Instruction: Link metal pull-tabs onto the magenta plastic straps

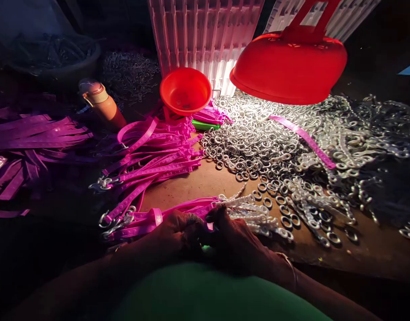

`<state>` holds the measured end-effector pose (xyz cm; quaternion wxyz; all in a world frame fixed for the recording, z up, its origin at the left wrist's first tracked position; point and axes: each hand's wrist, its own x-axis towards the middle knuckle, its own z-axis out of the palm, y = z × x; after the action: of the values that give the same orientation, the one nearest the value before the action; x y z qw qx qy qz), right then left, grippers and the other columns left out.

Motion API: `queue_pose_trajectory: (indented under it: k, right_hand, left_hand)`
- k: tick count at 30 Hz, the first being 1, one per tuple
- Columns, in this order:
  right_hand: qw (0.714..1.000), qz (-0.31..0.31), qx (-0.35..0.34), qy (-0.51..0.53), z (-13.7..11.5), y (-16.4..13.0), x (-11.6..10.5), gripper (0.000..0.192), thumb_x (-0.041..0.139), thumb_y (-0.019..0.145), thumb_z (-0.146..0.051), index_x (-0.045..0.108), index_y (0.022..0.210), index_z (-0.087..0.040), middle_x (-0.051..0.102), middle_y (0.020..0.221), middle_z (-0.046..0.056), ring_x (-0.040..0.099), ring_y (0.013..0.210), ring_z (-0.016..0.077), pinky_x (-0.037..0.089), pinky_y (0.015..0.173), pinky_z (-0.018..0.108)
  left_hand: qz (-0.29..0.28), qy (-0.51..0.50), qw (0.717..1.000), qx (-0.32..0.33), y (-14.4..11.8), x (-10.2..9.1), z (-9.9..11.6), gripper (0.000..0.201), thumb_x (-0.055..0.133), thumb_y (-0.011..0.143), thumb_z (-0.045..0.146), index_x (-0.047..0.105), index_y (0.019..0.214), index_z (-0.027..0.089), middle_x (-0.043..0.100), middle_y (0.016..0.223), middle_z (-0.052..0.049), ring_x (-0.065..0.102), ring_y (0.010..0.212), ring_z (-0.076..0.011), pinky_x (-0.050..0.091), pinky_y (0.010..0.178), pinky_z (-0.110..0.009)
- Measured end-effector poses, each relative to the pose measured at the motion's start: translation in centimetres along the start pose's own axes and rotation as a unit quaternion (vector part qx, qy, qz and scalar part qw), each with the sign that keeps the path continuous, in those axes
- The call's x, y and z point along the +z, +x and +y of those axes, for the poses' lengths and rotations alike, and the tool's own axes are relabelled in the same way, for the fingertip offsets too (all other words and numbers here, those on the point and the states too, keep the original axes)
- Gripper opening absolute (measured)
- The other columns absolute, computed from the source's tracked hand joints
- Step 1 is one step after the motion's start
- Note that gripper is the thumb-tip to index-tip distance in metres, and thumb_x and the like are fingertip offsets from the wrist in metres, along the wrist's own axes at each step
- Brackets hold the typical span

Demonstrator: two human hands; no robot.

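My left hand and my right hand meet at the near edge of the brown work surface. Both pinch a pink plastic strap between their fingertips; the grip itself is in shadow. Just beyond my hands lies a bundle of pink straps with metal clips on their ends. A heap of silver metal rings spreads to the right, with loose rings and clips close to my right hand.
A small red bowl stands at the back, a large red lamp shade hangs over the rings. White slatted crate behind. An orange bottle lies left, beside piles of purple straps. A single pink strap rests on the rings.
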<state>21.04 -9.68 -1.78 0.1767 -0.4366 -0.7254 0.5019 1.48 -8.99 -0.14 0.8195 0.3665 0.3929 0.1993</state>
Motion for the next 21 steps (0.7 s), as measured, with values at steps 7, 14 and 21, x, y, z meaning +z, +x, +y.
queue_pose_trajectory:
  k: [7, 14, 21]
  right_hand:
    - [0.997, -0.043, -0.046, 0.033, 1.1, 0.9, 0.4, 0.012, 0.039, 0.084, -0.023, 0.033, 0.075, -0.02, 0.042, 0.067, -0.001, 0.032, 0.058, 0.0107, 0.031, 0.05, 0.024]
    - [0.992, -0.1, -0.043, -0.068, -0.6, 1.3, -0.4, 0.006, 0.044, 0.08, -0.015, 0.04, 0.083, -0.018, 0.046, 0.069, 0.0, 0.037, 0.056, 0.0102, 0.03, 0.049, 0.024]
    - [0.989, -0.097, -0.066, -0.088, -0.5, 1.5, -1.7, 0.009, 0.043, 0.08, -0.009, 0.041, 0.082, -0.017, 0.046, 0.067, -0.002, 0.037, 0.056, 0.009, 0.028, 0.052, 0.023]
  left_hand:
    - [0.017, -0.076, 0.997, -0.024, 1.3, 0.1, -0.6, 0.043, 0.077, 0.06, 0.047, 0.058, 0.061, 0.009, 0.052, 0.054, -0.001, 0.045, 0.047, -0.0086, 0.032, 0.044, -0.021]
    - [0.017, -0.071, 0.997, -0.011, 1.5, -0.1, -1.2, 0.037, 0.078, 0.06, 0.033, 0.049, 0.052, 0.011, 0.042, 0.049, 0.003, 0.037, 0.045, -0.0056, 0.024, 0.042, -0.02]
    - [-0.035, -0.027, 0.998, -0.035, 1.8, -1.0, -0.6, 0.033, 0.062, 0.078, 0.042, 0.057, 0.069, 0.011, 0.048, 0.059, 0.0, 0.041, 0.052, -0.0084, 0.03, 0.048, -0.021]
